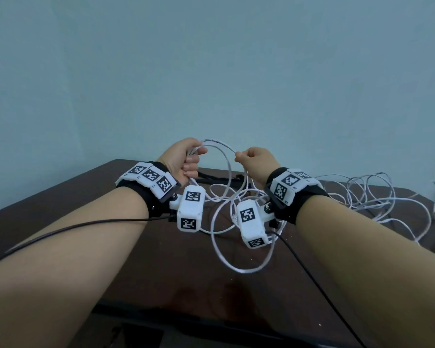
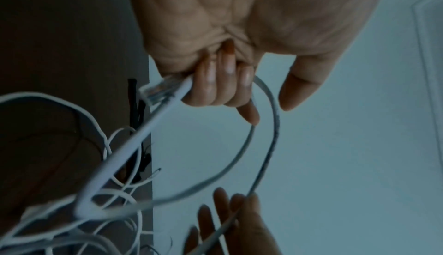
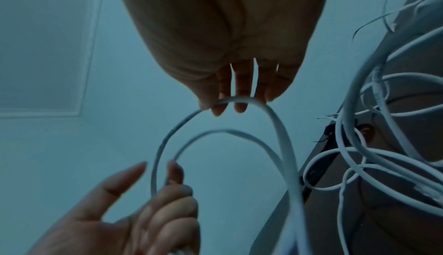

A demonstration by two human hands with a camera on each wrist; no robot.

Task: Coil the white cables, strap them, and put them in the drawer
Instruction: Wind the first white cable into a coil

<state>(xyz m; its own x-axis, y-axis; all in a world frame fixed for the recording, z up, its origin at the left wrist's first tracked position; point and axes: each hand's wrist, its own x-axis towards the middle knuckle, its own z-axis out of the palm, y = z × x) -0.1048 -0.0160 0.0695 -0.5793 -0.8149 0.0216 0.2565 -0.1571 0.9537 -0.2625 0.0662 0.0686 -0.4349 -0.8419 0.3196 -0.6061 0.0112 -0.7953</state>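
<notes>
My left hand (image 1: pixel 186 162) is raised above the table and grips a white cable (image 1: pixel 220 146) near its clear plug (image 2: pixel 155 90), with a couple of loops gathered in the curled fingers (image 2: pixel 215 88). My right hand (image 1: pixel 251 159) pinches the same cable (image 3: pixel 239 100) a short way to the right, so an arch of cable spans between the two hands. More white cable (image 1: pixel 239 270) hangs down in loops to the table. A loose tangle of white cables (image 1: pixel 377 194) lies on the right of the dark table (image 1: pixel 161 272).
A black strap (image 1: pixel 211 178) lies on the table behind my hands, near the far edge. A black wire (image 1: pixel 312 280) runs from each wrist camera toward me. A pale blue wall (image 1: pixel 211 71) stands right behind the table.
</notes>
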